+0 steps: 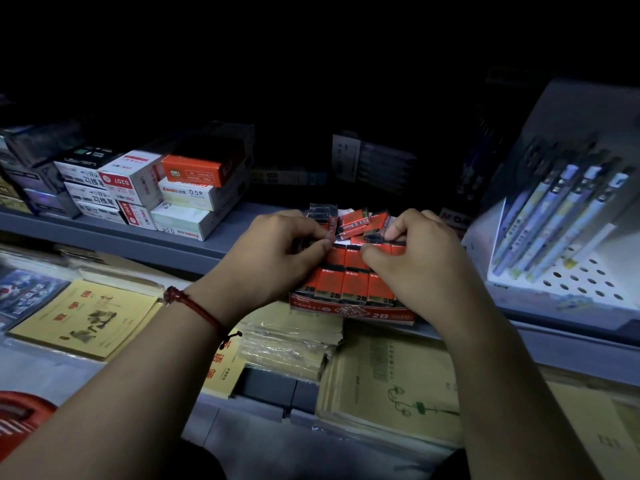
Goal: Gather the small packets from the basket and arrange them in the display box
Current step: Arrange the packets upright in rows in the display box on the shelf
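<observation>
A red display box (353,313) marked 2B sits on the grey shelf edge, holding rows of small red-and-black packets (349,282). Several more packets (360,221) lie loose in a heap at the back of the box. My left hand (277,251) hovers over the box's left side, thumb and fingers pinching a packet in the middle row. My right hand (415,258) is over the right side, its fingers curled onto the same row of packets. A red basket (20,414) shows at the lower left corner.
Stacked white and orange stationery boxes (162,192) stand on the shelf (194,244) to the left. A white pen display stand (568,230) rises at the right. Yellow notebooks (86,320) and wrapped exercise books (391,386) cover the lower shelf below the box.
</observation>
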